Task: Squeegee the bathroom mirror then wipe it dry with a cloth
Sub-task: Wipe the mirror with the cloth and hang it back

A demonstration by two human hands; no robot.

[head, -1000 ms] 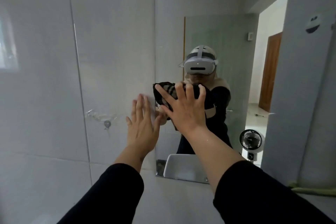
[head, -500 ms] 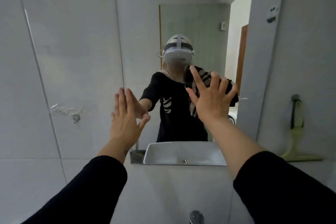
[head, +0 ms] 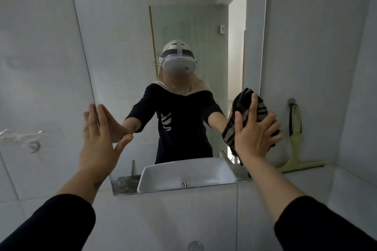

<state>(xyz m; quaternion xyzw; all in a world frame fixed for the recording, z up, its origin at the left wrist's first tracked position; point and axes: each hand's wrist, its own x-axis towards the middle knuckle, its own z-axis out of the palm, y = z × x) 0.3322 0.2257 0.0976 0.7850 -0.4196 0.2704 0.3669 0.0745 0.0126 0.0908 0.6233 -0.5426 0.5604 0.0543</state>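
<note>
The right hand (head: 254, 134) presses a dark striped cloth (head: 245, 112) flat against the bathroom mirror (head: 126, 51) near its right edge, fingers spread over the bunched fabric rather than curled round it. The cloth looks soft, light and limp, a woven towel-like weave with pale bands; it will likely crumple and slide under the palm, so it is best held as here, wadded into a pad with the whole palm behind it. The left hand (head: 100, 136) is open and empty, its palm and straight fingers laid at the mirror's left edge, where glass meets wall tile, seemingly as a brace. The mirror is a frameless rectangular sheet, hard, smooth and slick, and brittle at its bare edges, so even pressure seems wiser than a hard push. A pale green squeegee (head: 295, 144) with a stiff plastic handle and wide flat blade leans upright on the tiled ledge (head: 318, 179), just right of the mirror, untouched.
</note>
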